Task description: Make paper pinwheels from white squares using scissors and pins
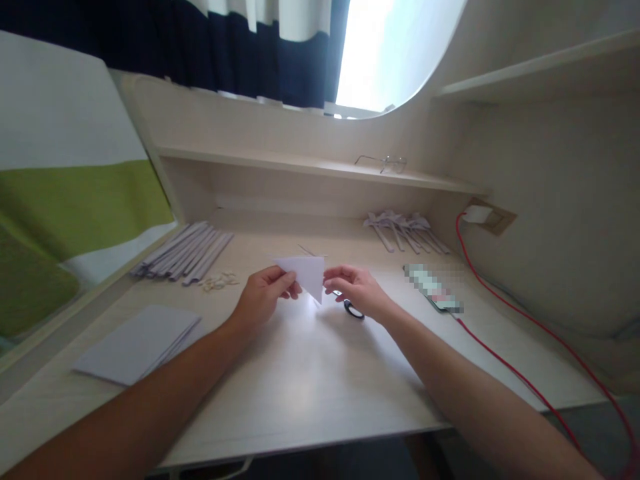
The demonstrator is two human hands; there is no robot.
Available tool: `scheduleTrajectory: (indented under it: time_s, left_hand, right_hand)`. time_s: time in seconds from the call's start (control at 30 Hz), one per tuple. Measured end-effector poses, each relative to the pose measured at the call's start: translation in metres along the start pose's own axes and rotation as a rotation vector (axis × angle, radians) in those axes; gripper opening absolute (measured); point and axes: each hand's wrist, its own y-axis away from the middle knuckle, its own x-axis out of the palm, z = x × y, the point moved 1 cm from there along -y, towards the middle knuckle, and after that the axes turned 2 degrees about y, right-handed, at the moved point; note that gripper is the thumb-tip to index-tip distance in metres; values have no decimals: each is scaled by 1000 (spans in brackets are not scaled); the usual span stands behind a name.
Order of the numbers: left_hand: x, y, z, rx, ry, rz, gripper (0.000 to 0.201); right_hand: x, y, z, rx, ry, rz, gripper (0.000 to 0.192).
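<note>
One folded white paper triangle (307, 275) is held just above the pale wooden desk (310, 393), pinched at its left edge by the left hand (265, 293) and at its right by the right hand (355, 288). Judged mid-fold; next crease requires aligned edges. Black-handled scissors (353, 308) lie beneath the right hand; flat white sheets (140, 343) lie well left.

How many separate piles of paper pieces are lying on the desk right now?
3: flat sheets front left, rolled strips back left, folded pieces back right. Both hands hold another sheet.
</note>
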Motion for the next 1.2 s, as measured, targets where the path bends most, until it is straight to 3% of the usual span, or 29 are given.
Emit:
scheduleTrajectory:
  time_s: [0.1,0.2,0.4,0.63,0.8,1.0,1.2]
  left_hand:
    - [7,6,0,-45,32,74,27]
    - [7,7,-4,-54,49,93,27]
    - [-1,3,-7,14,8,43,23]
    - [8,11,-10,14,-87,174,23]
    - [10,14,-14,25,-106,156,19]
    - [11,20,-14,35,-179,119,15]
    - [13,22,-15,65,-316,126,16]
  right_hand:
    - [4,13,0,9,-108,138,24]
    - [8,16,-1,3,-168,184,22]
    - [-6,13,-4,-28,-232,106,25]
    - [-29,15,10,-108,-337,-93,31]
    - [-33,21,14,-91,-398,-22,32]
    - [-30,23,-1,32,-565,44,37]
    - [-24,27,-15,69,-600,26,30]
